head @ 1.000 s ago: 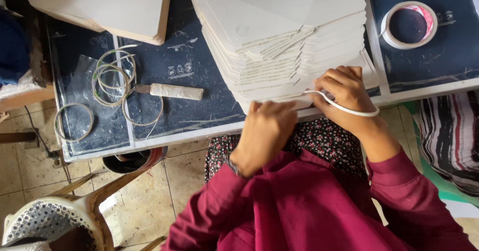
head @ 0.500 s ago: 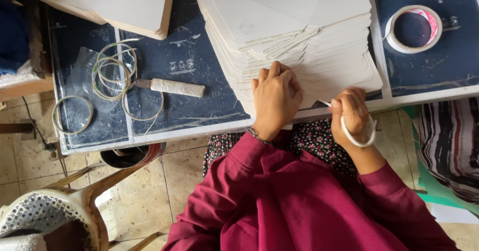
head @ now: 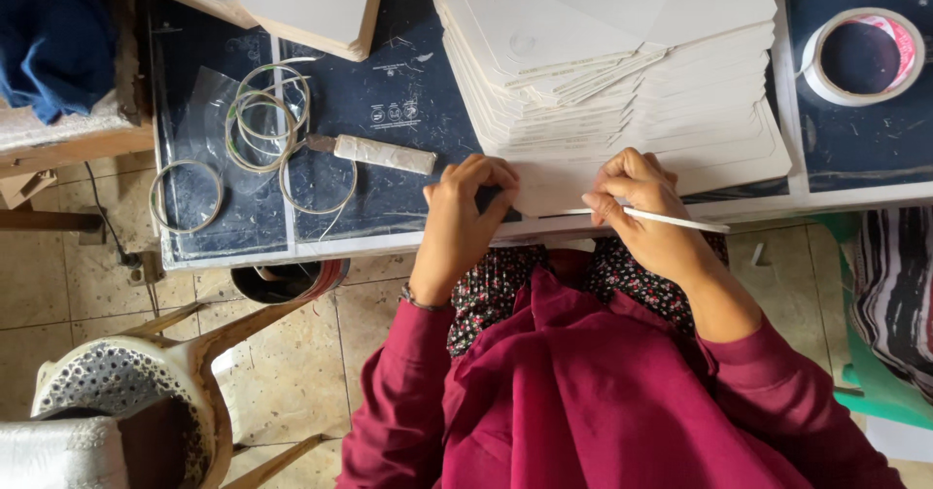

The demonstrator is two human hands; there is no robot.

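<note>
Clearly thin stuff: left hand (head: 465,207) pinches the near corner of the bottom sheet in the white card stack (head: 622,90) at the worktop (head: 389,110) front edge, fingers closed on it. Right hand (head: 641,202), grip closed on a thin white strip (head: 671,220), rests on the same edge. Sheets look light, stiffish, easily creased; best taken by edges. White tape roll (head: 860,56) with pink inner label far right; wire rings (head: 267,124) on clear plastic left; small pale print marks on the dark mat.
</note>
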